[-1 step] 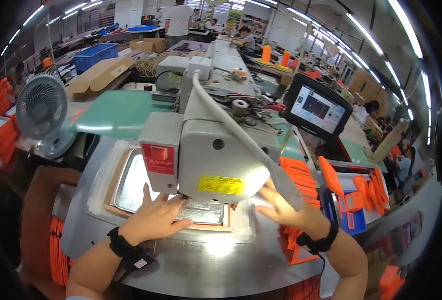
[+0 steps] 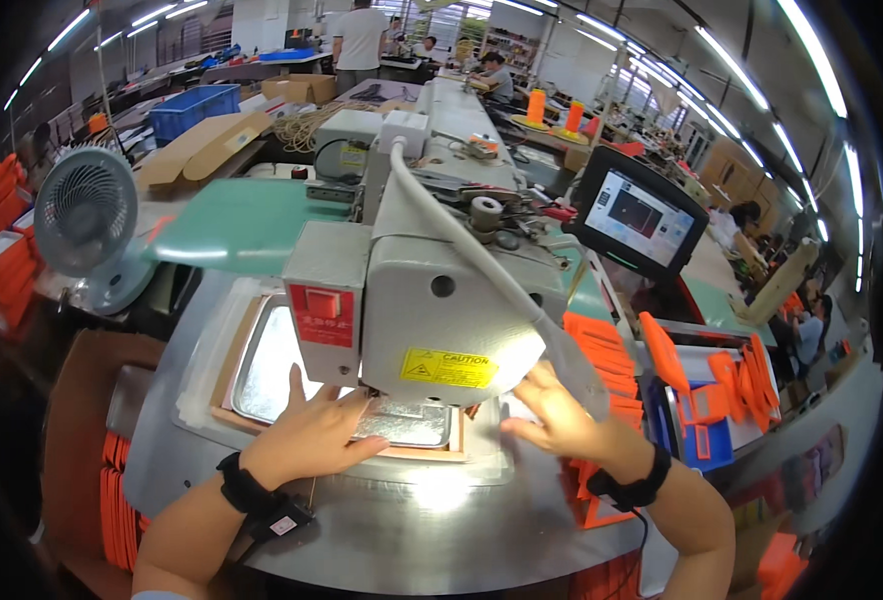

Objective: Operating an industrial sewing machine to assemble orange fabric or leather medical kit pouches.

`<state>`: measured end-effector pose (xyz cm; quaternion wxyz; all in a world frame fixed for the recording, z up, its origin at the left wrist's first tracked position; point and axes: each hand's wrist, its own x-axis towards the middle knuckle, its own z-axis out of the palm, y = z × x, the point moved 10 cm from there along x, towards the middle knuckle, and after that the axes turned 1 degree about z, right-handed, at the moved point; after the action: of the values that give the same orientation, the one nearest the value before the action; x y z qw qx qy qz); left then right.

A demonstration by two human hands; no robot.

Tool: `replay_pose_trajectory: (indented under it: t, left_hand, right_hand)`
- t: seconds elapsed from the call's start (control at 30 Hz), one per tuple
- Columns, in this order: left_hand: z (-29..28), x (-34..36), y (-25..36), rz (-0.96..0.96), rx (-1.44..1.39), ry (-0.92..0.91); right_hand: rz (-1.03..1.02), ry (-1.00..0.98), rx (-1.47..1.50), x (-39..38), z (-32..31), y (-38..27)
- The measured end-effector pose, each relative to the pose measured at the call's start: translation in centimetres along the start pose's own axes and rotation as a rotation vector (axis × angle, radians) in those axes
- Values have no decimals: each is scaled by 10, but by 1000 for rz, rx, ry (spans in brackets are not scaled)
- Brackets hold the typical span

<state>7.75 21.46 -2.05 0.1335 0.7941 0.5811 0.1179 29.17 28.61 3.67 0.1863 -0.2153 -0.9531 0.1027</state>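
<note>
My left hand point(image 2: 307, 432) lies spread over the near edge of a shiny silver rectangular plate point(image 2: 272, 365), its fingers apart. A thin wooden-coloured frame point(image 2: 422, 453) borders the plate. The grey head of a sewing machine point(image 2: 452, 320) stands over the plate and hides its middle. To the right of that head is my right hand point(image 2: 560, 420), fingers stretched out and thumb apart, beside the lit edge of the machine. I see nothing held in either hand. Both wrists wear black bands.
Orange pieces point(image 2: 607, 365) are stacked at the right, near a blue tray point(image 2: 707, 455). A screen point(image 2: 634, 215) stands behind them. At the left are a fan point(image 2: 87, 215) and a brown carton point(image 2: 82, 400) with orange pieces. A metal table point(image 2: 442, 545) spans the front.
My right thumb has shifted slightly left, toward the plate. The left hand stays in place over the plate, and the whole view has moved a touch.
</note>
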Motion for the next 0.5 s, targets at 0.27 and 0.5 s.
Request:
replay_pose_trajectory:
  t: [0.27,0.5]
  left_hand:
    - [-2,-6,-4,-21,10,-10]
    - [-2,-5,-5,-38,-57,-13]
  right_hand:
    - [87,-137,149,46,34,-29]
    - [127,-124,131,51,35,-32]
